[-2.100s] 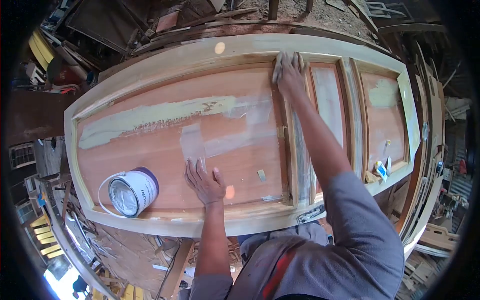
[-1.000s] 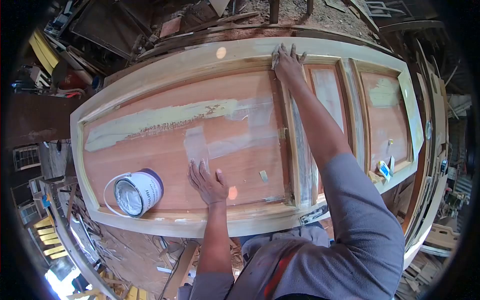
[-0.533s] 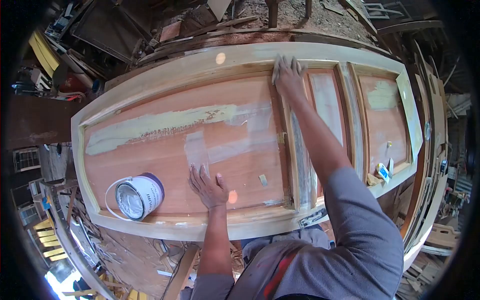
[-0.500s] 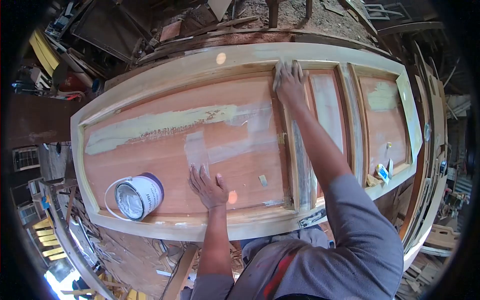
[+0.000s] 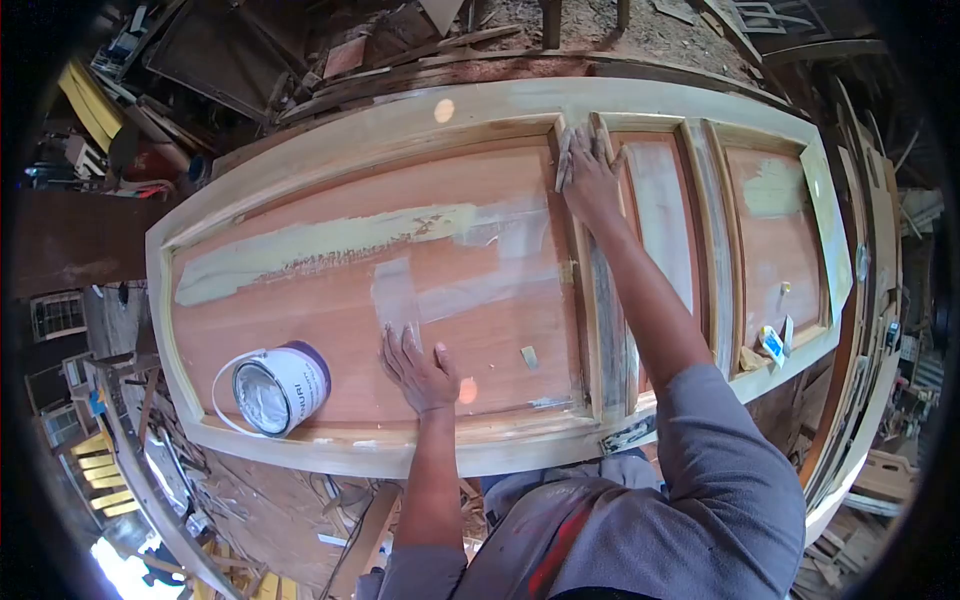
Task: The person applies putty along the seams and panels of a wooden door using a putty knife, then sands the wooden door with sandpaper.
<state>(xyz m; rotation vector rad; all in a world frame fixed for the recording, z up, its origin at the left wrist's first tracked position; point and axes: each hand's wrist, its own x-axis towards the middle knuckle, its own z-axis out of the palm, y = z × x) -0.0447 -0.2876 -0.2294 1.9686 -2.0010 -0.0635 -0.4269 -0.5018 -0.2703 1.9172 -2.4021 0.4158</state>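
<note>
A wooden door panel (image 5: 500,350) lies flat, with pale filler smeared over its reddish recessed panels. My left hand (image 5: 420,375) rests palm down on the large panel, fingers apart, holding nothing. Farther up, my right hand (image 5: 592,180) presses on the raised upright between the large panel and the narrow one. A thin greyish piece shows at the edge of its fingers, too small to identify. At the lower left, an open tub (image 5: 282,388) of white paste lies tilted on the door, its handle over the rim.
A small flat chip (image 5: 529,357) lies on the large panel. At the right are a blue-and-white tube (image 5: 771,345) and a crumpled brown scrap (image 5: 752,359). A dark-smeared strip (image 5: 628,433) sits on the near edge. Boards (image 5: 860,220) stand beyond the right end.
My right hand has slid along the upright, back and forth, and is now slightly nearer to me than half a second ago. My left hand stays at the same place on the panel.
</note>
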